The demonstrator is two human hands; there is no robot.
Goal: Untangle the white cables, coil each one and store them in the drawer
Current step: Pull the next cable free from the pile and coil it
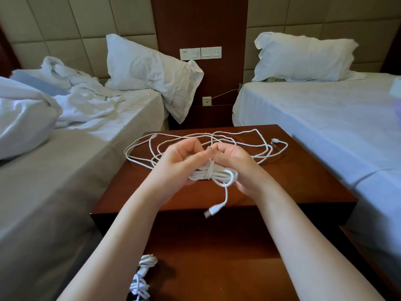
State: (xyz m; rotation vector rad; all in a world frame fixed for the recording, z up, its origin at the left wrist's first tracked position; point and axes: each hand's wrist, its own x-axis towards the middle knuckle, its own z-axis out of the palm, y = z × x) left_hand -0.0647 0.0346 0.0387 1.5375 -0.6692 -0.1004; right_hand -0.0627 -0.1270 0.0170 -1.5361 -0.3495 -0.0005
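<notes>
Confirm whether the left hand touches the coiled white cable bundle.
Touching. Head view: the left hand grips the coiled white cable bundle at its left end.

Both hands, left (pixel 176 162) and right (pixel 233 165), hold a coiled white cable (pixel 211 173) above the nightstand (pixel 303 181).

Left bed (pixel 65 170) and right bed (pixel 303 127), white-sheeted, each with a pillow (pixel 147 68) (pixel 303 57), flank a dark wooden nightstand (pixel 303 181). Behind: beige padded wall panels (pixel 65 22) and a wood panel (pixel 199 22) carrying switch plates (pixel 200 53).

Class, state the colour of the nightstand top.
The nightstand top is reddish-brown wood, best seen in the head view.
</notes>
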